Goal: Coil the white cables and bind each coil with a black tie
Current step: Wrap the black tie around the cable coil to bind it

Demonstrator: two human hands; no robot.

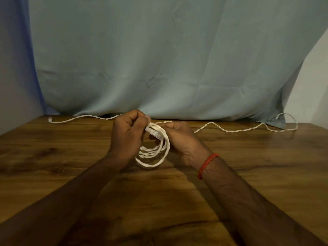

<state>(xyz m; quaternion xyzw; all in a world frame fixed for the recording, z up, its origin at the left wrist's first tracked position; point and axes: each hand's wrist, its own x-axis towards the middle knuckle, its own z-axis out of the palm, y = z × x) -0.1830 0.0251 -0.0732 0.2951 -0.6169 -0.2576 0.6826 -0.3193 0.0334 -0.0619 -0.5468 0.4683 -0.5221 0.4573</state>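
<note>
A coil of white twisted cable point(154, 157) hangs between my hands above the middle of the wooden table point(71, 174). My left hand point(126, 137) grips the top of the coil, thumb pressed over the loops. My right hand point(181, 139) holds the coil's right side with curled fingers. The uncoiled rest of this cable point(230, 129) trails right along the table to the far right edge. A second white cable point(78, 118) lies loose at the far left, its plug end point(50, 119) visible. No black tie is in view.
A pale blue-green cloth point(168, 59) hangs behind the table's far edge. A red thread band point(206, 165) circles my right wrist. Bare wall shows at the right and left edges.
</note>
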